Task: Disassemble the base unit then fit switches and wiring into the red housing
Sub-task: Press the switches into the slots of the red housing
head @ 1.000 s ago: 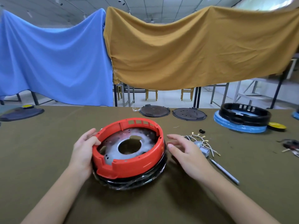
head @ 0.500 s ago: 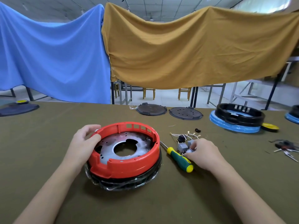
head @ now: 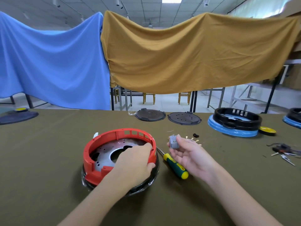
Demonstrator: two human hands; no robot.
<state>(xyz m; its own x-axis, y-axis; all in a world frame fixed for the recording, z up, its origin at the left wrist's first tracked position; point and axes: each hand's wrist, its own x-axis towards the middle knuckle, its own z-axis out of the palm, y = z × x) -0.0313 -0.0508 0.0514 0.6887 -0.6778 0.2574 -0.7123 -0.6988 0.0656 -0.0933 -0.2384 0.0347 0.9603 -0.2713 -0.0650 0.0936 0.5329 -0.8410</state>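
Head view: our left hand (head: 135, 162) grips the right rim of the red housing (head: 104, 141), fingers (head: 143, 146) curled inside it and thumb outside. The housing sits on a black base (head: 146, 183) on the counter (head: 48, 152). Our right hand (head: 190, 154), raised just right of it, pinches a grey switch (head: 173, 141) with wires (head: 193, 139) trailing behind. A screwdriver (head: 175, 166) lies between housing and right hand.
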